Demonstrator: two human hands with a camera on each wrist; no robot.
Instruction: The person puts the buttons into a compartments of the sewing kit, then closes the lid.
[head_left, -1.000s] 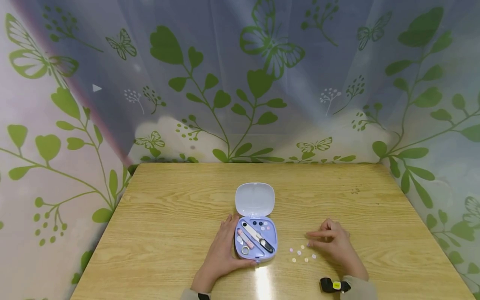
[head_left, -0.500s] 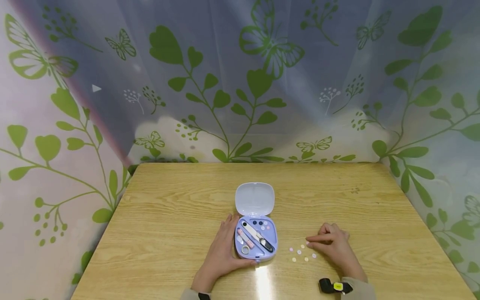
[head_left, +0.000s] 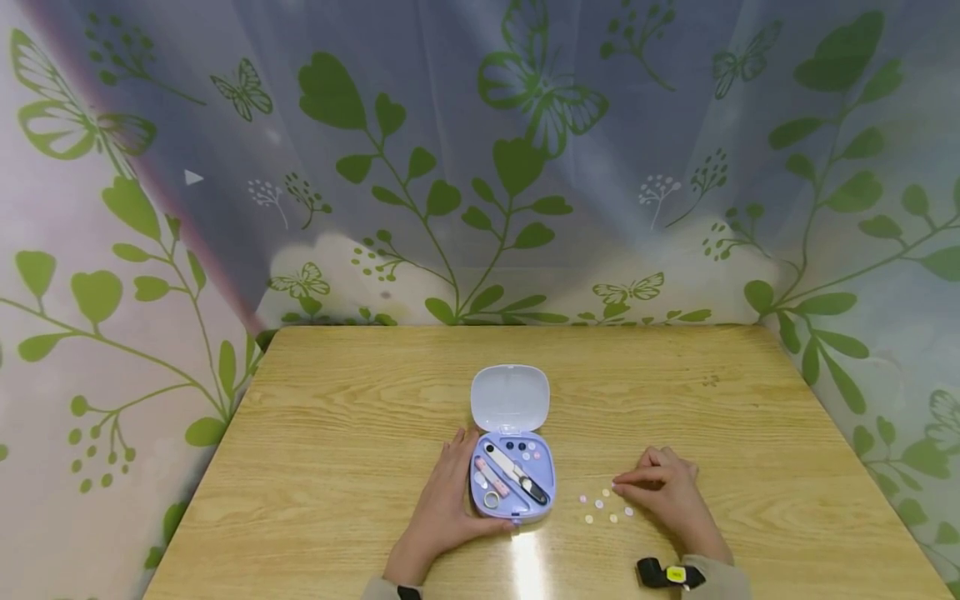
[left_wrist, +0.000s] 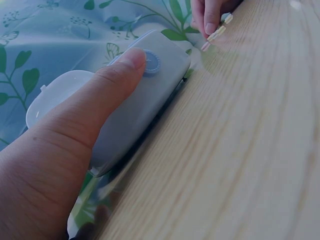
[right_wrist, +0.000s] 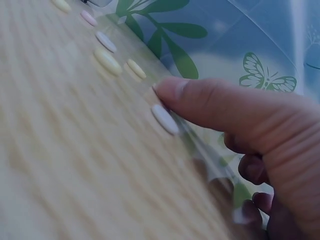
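Observation:
An opened lilac sewing box (head_left: 550,492) stands on the table, its pale lid (head_left: 510,398) folded back. My left hand (head_left: 442,500) holds it from the left, fingers along the side and thumb across the front by the round latch (left_wrist: 151,63). Inside lie thread snips (head_left: 517,475), a pink-and-white tube (head_left: 491,477), a ring (head_left: 491,500) and several small buttons (head_left: 522,447). To the right, my right hand (head_left: 667,492) pinches a button between thumb and index finger, mostly hidden by the fingertips. A white button (right_wrist: 164,119) lies just beside the thumb.
Several loose buttons, yellow (head_left: 588,519), pink (head_left: 582,498) and white (head_left: 599,504), lie between the box and my right hand. A black strap with a yellow label (head_left: 676,574) sits at the right wrist. A patterned curtain (head_left: 450,167) hangs behind the wooden table (head_left: 337,417).
My right index finger has come down to meet the thumb, closing the gap between them over a button. The left hand and the box have stayed where they were.

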